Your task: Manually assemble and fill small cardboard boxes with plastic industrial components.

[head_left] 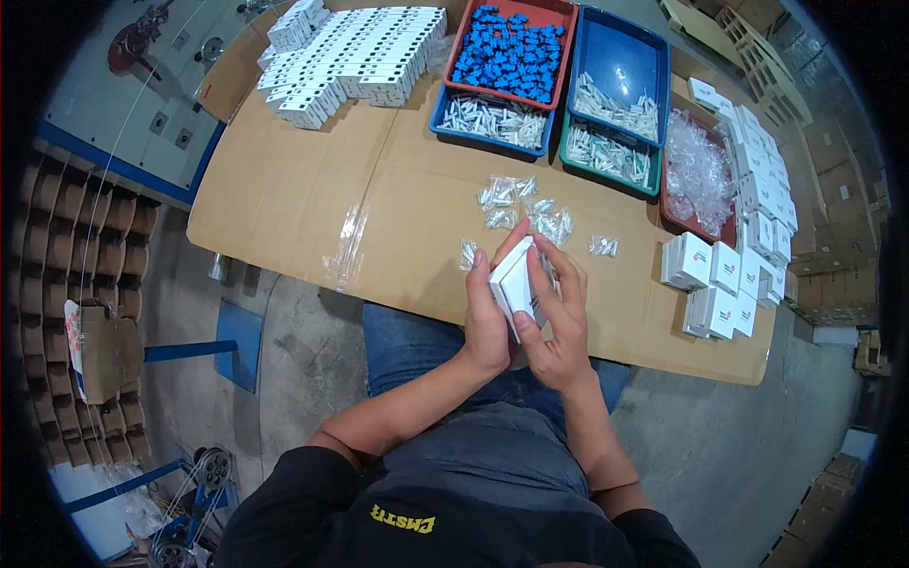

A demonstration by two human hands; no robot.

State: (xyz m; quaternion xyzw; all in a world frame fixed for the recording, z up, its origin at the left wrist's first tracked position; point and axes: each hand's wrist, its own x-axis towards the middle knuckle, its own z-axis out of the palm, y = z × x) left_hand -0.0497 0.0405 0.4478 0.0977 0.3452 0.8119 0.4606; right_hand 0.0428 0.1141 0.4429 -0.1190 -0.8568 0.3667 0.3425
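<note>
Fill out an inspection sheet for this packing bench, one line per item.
Surface: cardboard-covered table, seen from above.
Job's things: small white box held over the table's near edge; small clear bags scattered just beyond it.
Clutter: rows of white boxes far left; red tray of blue parts; blue trays of white parts; pile of clear bags; stacked white boxes at right.
Grippers: left hand and right hand both grip the box.
Cables: nothing seen.
Surroundings: concrete floor, cardboard dividers at left.
</note>
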